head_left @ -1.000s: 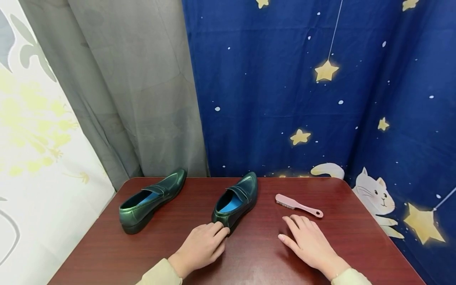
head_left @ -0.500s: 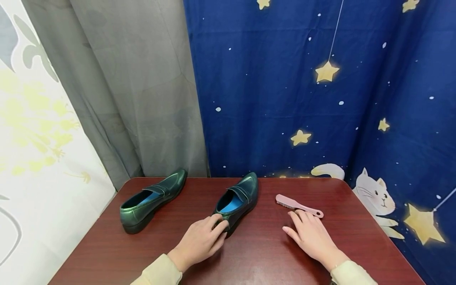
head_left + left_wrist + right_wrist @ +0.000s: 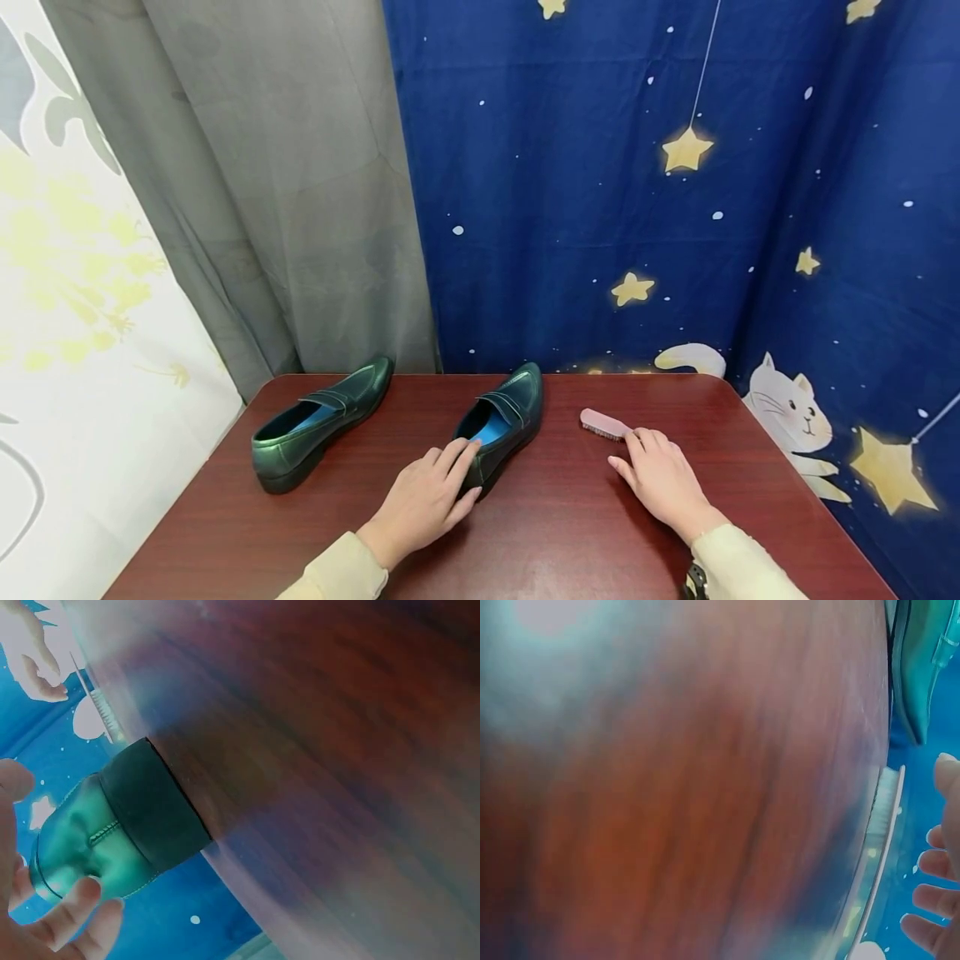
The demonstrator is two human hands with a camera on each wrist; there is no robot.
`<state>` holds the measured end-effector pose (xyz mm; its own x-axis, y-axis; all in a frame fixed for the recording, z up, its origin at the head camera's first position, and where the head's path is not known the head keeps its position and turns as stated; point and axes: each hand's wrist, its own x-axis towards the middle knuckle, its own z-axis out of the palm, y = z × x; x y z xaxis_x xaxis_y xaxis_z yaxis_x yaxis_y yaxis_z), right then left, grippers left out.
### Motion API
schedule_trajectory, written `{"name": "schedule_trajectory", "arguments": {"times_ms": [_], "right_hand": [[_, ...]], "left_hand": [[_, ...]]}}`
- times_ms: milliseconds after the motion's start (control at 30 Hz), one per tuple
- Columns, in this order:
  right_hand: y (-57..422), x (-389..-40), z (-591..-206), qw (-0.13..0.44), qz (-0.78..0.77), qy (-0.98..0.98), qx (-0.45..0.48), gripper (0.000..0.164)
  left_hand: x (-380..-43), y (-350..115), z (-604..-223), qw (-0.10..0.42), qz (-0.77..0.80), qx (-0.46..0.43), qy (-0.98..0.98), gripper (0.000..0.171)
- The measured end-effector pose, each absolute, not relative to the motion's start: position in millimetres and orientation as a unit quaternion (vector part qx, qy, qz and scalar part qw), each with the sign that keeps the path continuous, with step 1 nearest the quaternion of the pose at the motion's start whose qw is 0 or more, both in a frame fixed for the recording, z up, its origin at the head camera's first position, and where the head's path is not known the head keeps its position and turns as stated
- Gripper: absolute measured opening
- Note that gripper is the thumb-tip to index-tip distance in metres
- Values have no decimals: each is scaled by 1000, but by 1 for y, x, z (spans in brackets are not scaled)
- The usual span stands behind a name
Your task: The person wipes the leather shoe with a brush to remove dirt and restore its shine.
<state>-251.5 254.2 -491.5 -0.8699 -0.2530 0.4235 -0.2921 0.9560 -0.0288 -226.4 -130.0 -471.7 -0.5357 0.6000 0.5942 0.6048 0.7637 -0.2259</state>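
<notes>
A dark green loafer (image 3: pixel 517 400) with a blue insole stands mid-table, toe pointing away. My left hand (image 3: pixel 429 498) is at its heel (image 3: pixel 97 840), fingers over the back rim and thumb on the right side; a firm hold is not visible. To the right lies a pink brush (image 3: pixel 602 423), bristles down. Above its handle is my right hand (image 3: pixel 662 482), covering most of it, fingers loosely extended. In the right wrist view the fingers (image 3: pixel 936 900) stay apart from the brush's pink edge (image 3: pixel 885 855).
Another matching loafer (image 3: pixel 322 425) stands on the left side of the reddish-brown table (image 3: pixel 555 533). Behind the table hang a grey curtain (image 3: pixel 300 192) and a blue star-patterned curtain (image 3: pixel 555 192).
My left hand has shifted slightly forward over the loafer's heel, its fingers straightening. My right hand has moved forward and right, over the brush handle. Both shoes and the brush look still.
</notes>
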Motion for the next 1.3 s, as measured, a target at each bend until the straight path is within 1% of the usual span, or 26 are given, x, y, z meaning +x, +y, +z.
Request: {"name": "schedule_trajectory", "arguments": {"times_ms": [133,300,500,700,1000,1167,1300], "right_hand": [[260,-257,-492,195,45,-971,130,52],[264,-261,-491,189,43,-973,129,52],[266,-266,-491,180,50,-974,128,53],[267,-270,-494,156,48,-979,123,54],[263,-276,-494,137,44,-982,125,50],[262,-281,-494,137,36,-983,121,49],[263,-285,-497,148,22,-981,124,44]], "left_hand": [[-226,-129,-473,317,3,-327,-890,67],[-225,-128,-472,291,8,-307,-906,67],[-225,-127,-472,272,9,-299,-915,73],[-225,-127,-473,273,1,-301,-914,72],[-227,-127,-476,297,11,-294,-908,69],[-227,-126,-475,288,10,-291,-913,68],[-227,-125,-476,281,6,-288,-916,67]]}}
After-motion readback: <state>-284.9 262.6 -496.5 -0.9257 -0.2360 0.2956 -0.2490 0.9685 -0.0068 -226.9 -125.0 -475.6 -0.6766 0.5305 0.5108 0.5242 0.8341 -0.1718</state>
